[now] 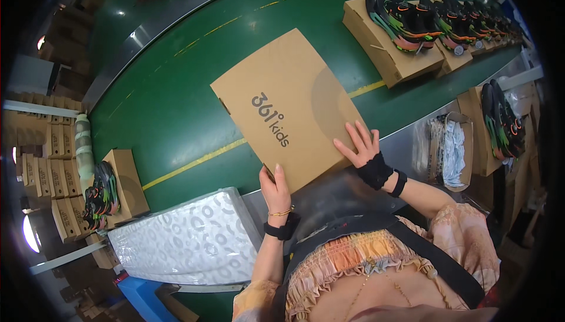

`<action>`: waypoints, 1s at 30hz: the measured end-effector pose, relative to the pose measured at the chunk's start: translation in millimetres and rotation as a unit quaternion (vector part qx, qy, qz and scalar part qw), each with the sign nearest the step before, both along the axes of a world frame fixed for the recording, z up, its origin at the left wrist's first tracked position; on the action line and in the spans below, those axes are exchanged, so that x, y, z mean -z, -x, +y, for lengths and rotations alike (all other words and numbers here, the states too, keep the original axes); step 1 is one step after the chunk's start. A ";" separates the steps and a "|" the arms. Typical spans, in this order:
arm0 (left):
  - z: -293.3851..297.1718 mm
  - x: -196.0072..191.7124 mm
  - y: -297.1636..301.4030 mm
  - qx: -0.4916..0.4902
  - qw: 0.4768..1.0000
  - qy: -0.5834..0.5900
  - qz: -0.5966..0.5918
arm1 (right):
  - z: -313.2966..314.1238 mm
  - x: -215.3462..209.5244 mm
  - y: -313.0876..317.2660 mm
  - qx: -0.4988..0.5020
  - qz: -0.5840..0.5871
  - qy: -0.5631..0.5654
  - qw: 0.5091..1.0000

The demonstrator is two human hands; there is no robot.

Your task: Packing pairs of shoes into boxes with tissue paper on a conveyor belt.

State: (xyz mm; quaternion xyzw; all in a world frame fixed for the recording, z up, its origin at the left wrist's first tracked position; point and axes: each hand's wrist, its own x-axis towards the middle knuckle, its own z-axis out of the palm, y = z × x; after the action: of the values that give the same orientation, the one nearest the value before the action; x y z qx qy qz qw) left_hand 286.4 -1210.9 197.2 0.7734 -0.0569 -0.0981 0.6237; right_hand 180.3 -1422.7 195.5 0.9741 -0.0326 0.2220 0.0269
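A closed brown cardboard shoebox (312,95) with dark print on its lid sits at a slant over the green conveyor belt, in front of me. My left hand (275,191) grips its near left edge, the thumb on top and the other fingers partly hidden. Toward the near right corner, my right hand (362,148) rests on the lid with its fingers spread out. Each wrist has a black band, and the left one also carries a gold bracelet. What lies inside the box is hidden.
Shoeboxes (376,42) topped with dark multicoloured shoes (403,22) line the belt's far right. Another pair (503,119) stands at right, beside a carton of white packets (453,154). Left are a wrapped patterned stack (188,239), an upright box (125,184) with shoes, and racked boxes (59,145).
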 end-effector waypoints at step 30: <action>-14.3 -11.2 -60.6 -0.037 0.875 0.366 0.316 | -77.1 -52.5 -63.5 0.000 0.087 -0.470 0.878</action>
State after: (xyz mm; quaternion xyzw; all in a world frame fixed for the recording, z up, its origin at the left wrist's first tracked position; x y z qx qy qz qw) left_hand 347.0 -1225.2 208.3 0.4196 0.1403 -0.2860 0.8500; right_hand 243.8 -1499.8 247.9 0.8877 -0.1305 0.0946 -0.4313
